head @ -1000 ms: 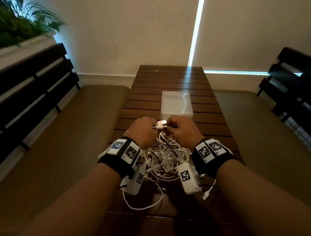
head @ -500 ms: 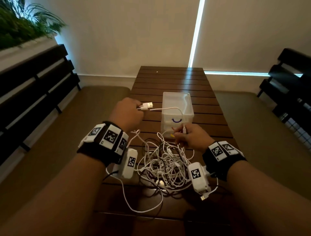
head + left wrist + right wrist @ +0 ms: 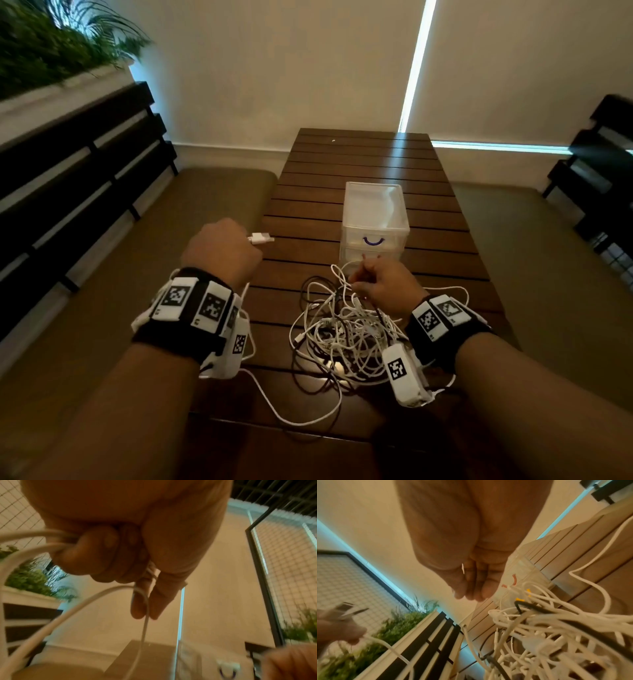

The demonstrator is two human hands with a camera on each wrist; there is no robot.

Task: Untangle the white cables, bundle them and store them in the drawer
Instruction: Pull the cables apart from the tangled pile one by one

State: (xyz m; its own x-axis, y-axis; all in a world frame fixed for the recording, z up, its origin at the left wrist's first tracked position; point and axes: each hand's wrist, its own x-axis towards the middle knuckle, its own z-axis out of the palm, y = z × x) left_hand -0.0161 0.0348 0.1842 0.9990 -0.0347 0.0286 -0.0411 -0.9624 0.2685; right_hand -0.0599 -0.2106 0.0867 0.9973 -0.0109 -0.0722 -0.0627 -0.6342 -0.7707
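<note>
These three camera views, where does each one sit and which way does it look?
Head view: worn on the head, looking forward and down at both forearms, the tangled pile of white cables and the clear plastic drawer box.
Left wrist view: under the wrist, looking along the left hand.
Right wrist view: under the wrist, along the right hand.
All three show the cables and the box.

Dim room, dark slatted wooden table (image 3: 359,164), olive bench cushions (image 3: 212,205) either side, black slatted backrests (image 3: 82,164), cream blinds (image 3: 274,68) with bright slit of daylight (image 3: 416,65), green plants (image 3: 44,44) upper left
</note>
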